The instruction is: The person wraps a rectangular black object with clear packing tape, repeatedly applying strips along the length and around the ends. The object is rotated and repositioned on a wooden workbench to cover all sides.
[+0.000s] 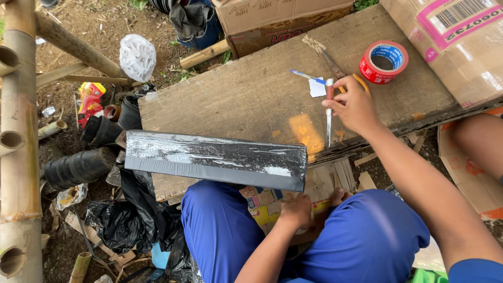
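Note:
A long box wrapped in black plastic film (220,158) lies across the near edge of a weathered wooden board (251,94). My right hand (352,107) is over the board to the right of it, gripping a utility knife (329,112) with its blade pointing down toward me. My left hand (296,209) rests low between my blue-trousered knees, fingers curled on a printed cardboard piece (262,207) under the wrapped box. A blue pen (306,76) and a small white paper scrap (316,88) lie just beyond the knife. A red roll of tape (383,62) sits further right.
Cardboard boxes stand at the back (272,21) and at the right (461,47). Stacks of black plastic pots (78,166), black plastic sheeting (126,220) and bamboo poles (18,131) crowd the dirt ground at left. A white plastic bag (137,55) lies beyond.

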